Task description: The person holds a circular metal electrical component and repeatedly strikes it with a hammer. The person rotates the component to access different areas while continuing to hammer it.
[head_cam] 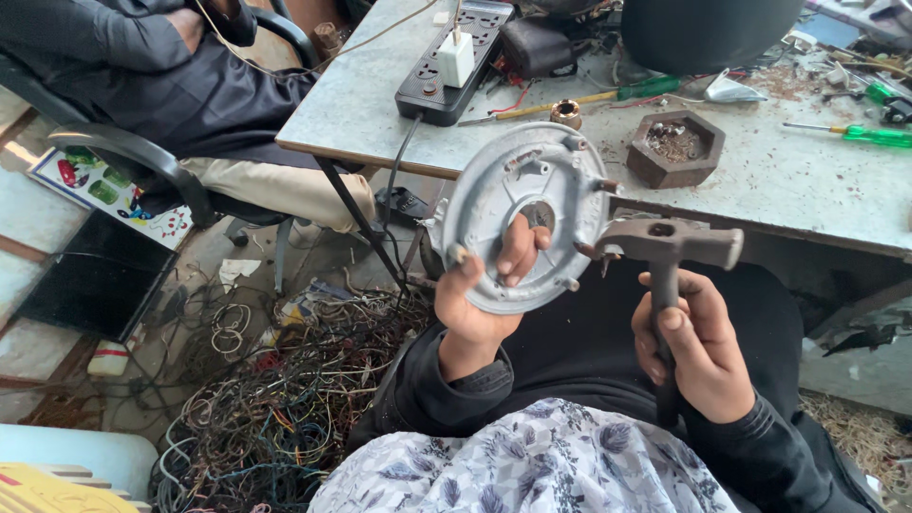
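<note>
Grey worktable point(760, 180) above tangled floor wires point(256, 399) — left fingers point(518, 255) pinching metal disc point(518, 190), right fingers point(679, 318) around hammer point(665, 249)

A: Quick pass. What can't we see?
B: The hammer point(665, 249) handle: its middle is buried in the right hand point(692, 350), and its lower end is lost against the dark sleeve.
A: The metal disc point(521, 215)?
B: The left hand point(483, 296) covers its lower edge, a finger plugs the centre hole, and we can't see its far face.
A: The seated person point(180, 85)?
B: Cut off by the top edge; we get only folded arms, torso and a thigh.
A: On the counter point(779, 180)?
B: The dark round object point(708, 28) is cropped at the top, so its kind is unclear. The bits in the hexagonal tray point(675, 147) are too small to tell.
</note>
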